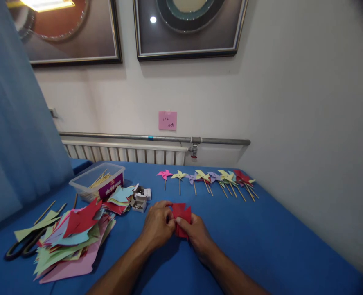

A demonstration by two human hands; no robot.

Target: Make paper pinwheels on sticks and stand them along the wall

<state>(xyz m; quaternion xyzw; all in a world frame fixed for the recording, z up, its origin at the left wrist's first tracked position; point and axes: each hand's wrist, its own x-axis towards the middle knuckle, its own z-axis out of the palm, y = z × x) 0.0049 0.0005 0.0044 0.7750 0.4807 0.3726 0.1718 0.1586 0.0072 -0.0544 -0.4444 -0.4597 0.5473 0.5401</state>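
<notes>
A piece of red paper point(181, 211) with slits cut into it is held up over the blue table, between my two hands. My left hand point(159, 221) pinches its left edge with thumb and curled fingers. On the other side, my right hand point(198, 233) grips the paper, its thumb lying across the front. Whether a pin or other small part is between my left fingertips cannot be made out. Just beyond my left hand stand small open white boxes point(138, 203) with tiny metal pieces inside.
Finished paper pinwheels on sticks point(202, 176) lie in a row at the back right. To the left are a heap of coloured paper point(73, 246), black-handled scissors point(28, 246), a smaller paper pile point(121, 196) and a clear plastic box point(77, 184) of sticks. A blue curtain point(18, 123) hangs at left.
</notes>
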